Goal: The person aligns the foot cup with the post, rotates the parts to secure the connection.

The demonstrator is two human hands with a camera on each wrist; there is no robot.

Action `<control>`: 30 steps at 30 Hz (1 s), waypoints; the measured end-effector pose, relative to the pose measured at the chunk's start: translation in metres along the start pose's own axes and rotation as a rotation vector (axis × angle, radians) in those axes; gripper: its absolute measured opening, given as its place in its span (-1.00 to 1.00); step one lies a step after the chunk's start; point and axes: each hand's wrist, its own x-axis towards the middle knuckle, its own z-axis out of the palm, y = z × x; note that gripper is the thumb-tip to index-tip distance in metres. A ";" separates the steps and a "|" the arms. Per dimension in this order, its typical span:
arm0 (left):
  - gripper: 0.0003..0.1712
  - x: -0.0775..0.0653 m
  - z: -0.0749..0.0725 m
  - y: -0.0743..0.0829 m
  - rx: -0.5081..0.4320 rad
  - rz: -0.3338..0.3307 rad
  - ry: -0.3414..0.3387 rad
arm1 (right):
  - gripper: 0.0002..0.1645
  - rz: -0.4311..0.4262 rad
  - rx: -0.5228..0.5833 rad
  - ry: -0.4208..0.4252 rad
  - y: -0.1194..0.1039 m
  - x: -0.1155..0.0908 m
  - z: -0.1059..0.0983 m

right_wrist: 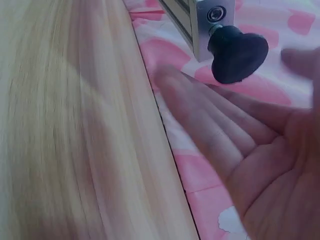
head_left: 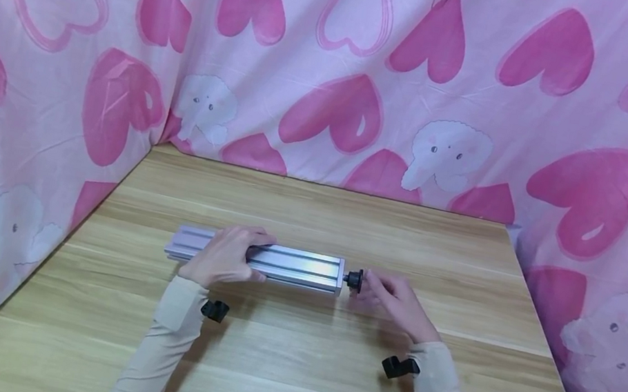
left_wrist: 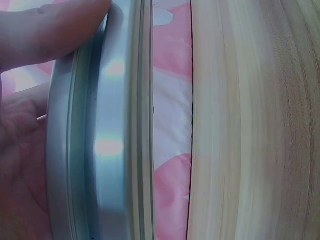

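Observation:
My left hand [head_left: 224, 256] grips a silver aluminium profile [head_left: 302, 264] from above, thumb on the near side and fingers over the far side. Grooves run along the profile, which lies crosswise in the head view. In the left wrist view the thumb presses along the bright metal bar [left_wrist: 112, 125]. A black levelling foot [head_left: 354, 280] with a round base sticks out of the profile's right end on a short threaded stem. Beside that foot is my right hand [head_left: 399, 303]. Its fingers [right_wrist: 200, 120] are extended below the black foot [right_wrist: 240, 57] in the right wrist view, apart from it.
A wood-grain table [head_left: 283, 373] lies under both hands. Pink heart-patterned cloth [head_left: 329, 108] hangs behind it and on both sides. A socket-head screw [right_wrist: 216, 13] sits in the profile's end plate beside the foot. Black mounts [head_left: 215, 309] are on both wrists.

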 end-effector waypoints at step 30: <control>-0.24 -0.001 0.000 0.000 -0.027 -0.024 -0.007 | -0.34 -0.090 -0.058 0.057 0.002 -0.004 0.003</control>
